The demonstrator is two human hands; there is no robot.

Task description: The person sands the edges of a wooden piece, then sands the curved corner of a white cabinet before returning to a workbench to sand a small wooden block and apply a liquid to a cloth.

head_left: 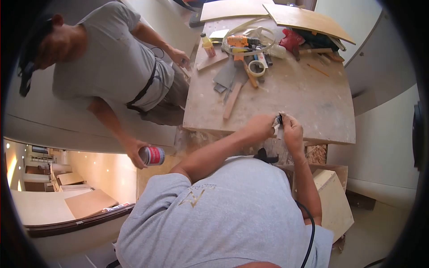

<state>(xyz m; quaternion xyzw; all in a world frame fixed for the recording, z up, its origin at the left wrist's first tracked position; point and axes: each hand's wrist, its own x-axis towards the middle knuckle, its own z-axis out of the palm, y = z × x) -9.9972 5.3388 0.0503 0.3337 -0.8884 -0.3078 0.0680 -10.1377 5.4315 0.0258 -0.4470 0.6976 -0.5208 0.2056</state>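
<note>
Over the front edge of the workbench (321,120), my left hand (261,126) and my right hand (293,132) are close together. Between them is a small whitish crumpled piece (277,127) with a dark part; its exact kind is too small to make out. The fingers of both hands are closed on it. At the left, a co-worker's lowered hand (134,151) holds a tin (154,156) with a red label, tilted on its side. The co-worker's other hand (179,58) is by the bench's left edge.
On the bench lie an orange drill (239,41), a tape roll (256,68), a small yellowish bottle (208,46), a coiled clear hose (227,33), a wood strip (233,100), a pencil (318,69) and a thin panel (308,21). A wooden box (334,201) stands by my right arm.
</note>
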